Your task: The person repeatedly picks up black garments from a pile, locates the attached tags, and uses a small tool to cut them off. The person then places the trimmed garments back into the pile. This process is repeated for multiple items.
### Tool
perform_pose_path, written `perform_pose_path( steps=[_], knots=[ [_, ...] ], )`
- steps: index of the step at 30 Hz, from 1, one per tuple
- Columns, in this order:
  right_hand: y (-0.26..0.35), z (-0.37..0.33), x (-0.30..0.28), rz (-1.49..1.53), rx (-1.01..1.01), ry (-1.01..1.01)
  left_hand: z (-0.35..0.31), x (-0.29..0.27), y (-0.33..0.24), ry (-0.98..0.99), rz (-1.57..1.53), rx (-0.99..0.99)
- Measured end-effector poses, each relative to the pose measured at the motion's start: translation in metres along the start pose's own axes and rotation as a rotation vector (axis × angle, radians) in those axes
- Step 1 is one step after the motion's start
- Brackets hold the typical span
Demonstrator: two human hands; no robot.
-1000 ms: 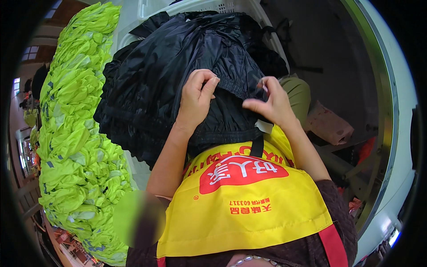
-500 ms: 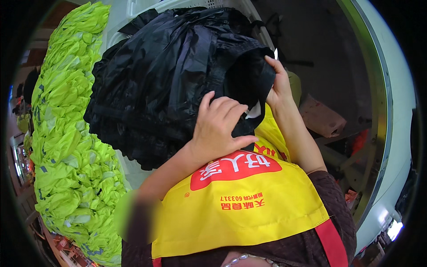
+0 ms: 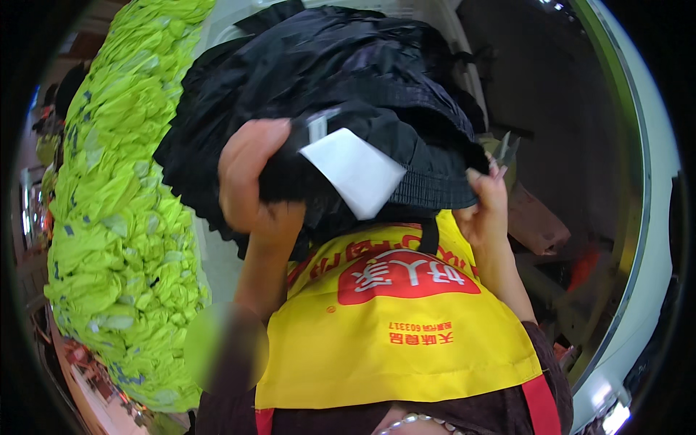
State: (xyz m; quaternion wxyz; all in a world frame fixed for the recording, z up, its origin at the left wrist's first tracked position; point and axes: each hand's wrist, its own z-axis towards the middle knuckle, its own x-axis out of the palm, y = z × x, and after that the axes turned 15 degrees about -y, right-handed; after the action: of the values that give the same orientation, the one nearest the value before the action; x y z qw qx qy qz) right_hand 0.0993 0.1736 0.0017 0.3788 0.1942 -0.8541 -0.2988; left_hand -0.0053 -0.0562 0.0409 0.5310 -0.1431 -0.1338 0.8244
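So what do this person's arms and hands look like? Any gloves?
No gloves to see: the left hand, a bit blurry, and right hand look bare. The forearms are bare too, below dark brown sleeves.

Head-worn fisheye, looking closely down

- Right hand (image 3: 487, 206) grips an elastic band (image 3: 433, 190) on heaped black garments (image 3: 304, 72), pointed blades (image 3: 509, 151) beside it.
- Left hand (image 3: 250, 174) blurs at the cloth's left.
- White label (image 3: 355, 172) shows between the hands.
- Yellow apron (image 3: 362, 373) fills the foreground; green cloth (image 3: 130, 217) lines the left.
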Motion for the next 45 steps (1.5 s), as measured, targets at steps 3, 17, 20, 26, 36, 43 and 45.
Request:
perform_pose_path(
  steps=[3, 17, 20, 26, 36, 43, 45],
  knots=[
    [-0.022, 0.007, -0.007, -0.614, 0.076, 0.008, -0.014, -0.001, 0.017, 0.080, -0.184, -0.296],
    [-0.026, 0.043, 0.095, -0.859, -1.187, 0.731, -0.014, -0.014, 0.012, 0.167, -0.310, -0.819],
    [-0.043, 0.047, 0.110, -0.715, -1.017, 0.606, -0.013, -0.030, 0.005, 0.117, 0.072, -0.702],
    [-0.065, 0.036, 0.117, -0.582, -0.583, 0.435, -0.023, -0.054, -0.032, 0.155, -0.137, -1.165],
    [-0.030, 0.038, 0.121, -0.401, -0.060, 0.276, 0.012, -0.014, -0.002, 0.304, -0.595, -1.240],
    [-0.020, 0.031, 0.099, -0.648, -0.338, 0.301, 0.011, -0.004, 0.007, 0.482, -0.628, -1.271],
    [-0.013, 0.029, 0.096, -0.676, -0.574, 0.275, 0.013, -0.001, 0.005, 0.518, -0.631, -1.301]
  ],
)
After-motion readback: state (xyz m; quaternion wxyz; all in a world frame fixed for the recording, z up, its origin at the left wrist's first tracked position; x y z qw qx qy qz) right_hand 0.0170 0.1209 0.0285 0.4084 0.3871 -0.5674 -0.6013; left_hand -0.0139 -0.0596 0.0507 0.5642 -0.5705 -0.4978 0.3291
